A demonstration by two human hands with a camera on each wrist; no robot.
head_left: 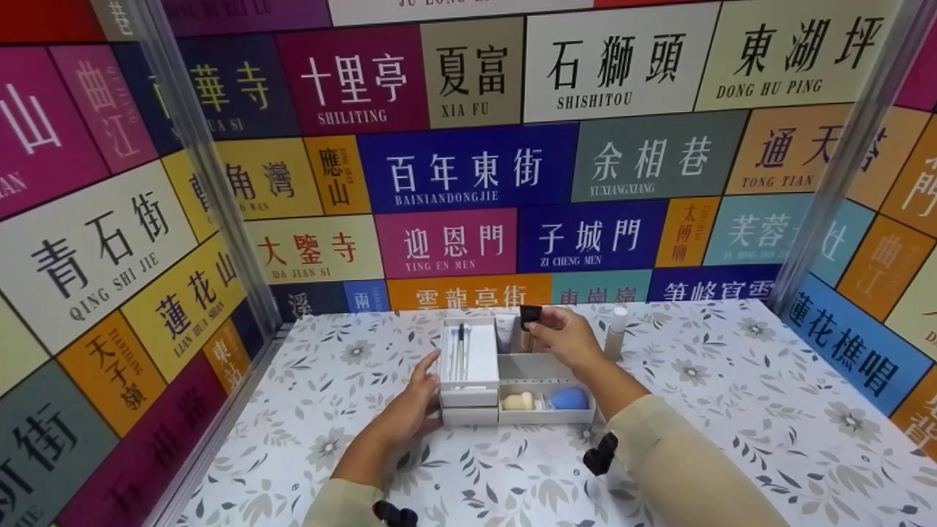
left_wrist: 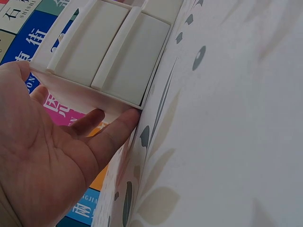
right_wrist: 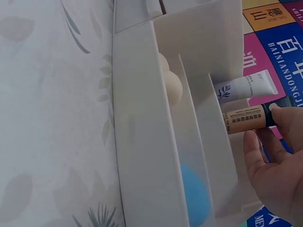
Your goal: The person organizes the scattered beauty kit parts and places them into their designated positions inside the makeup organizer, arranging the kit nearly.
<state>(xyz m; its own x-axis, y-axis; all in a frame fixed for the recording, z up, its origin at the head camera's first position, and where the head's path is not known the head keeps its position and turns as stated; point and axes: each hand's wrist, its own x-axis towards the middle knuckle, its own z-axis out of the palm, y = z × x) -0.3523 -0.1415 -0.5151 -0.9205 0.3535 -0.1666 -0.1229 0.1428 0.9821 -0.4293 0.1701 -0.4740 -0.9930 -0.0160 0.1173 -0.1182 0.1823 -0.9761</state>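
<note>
My right hand (head_left: pixel 567 338) pinches a foundation bottle (right_wrist: pixel 244 118) by its black cap; the bottle's lower end is inside the rear compartment of a white desktop organizer (head_left: pixel 469 416). Beside it in that compartment stands a white squeeze tube (right_wrist: pixel 248 87). The left hand (head_left: pixel 406 402) rests against the organizer's left side, fingertips along the wall near the drawers (left_wrist: pixel 135 59). In the front compartment lie a beige makeup sponge (head_left: pixel 518 401) and a blue makeup sponge (head_left: pixel 569 398). Slim brushes (head_left: pixel 461 351) lie in the top tray on the left.
A small bottle with a white cap (head_left: pixel 616 333) stands behind and right of the organizer, close to my right forearm. Everything stands on a table with a leaf-patterned cover (head_left: pixel 732 410). Walls of coloured street-name signs (head_left: pixel 468 168) rise behind and at both sides.
</note>
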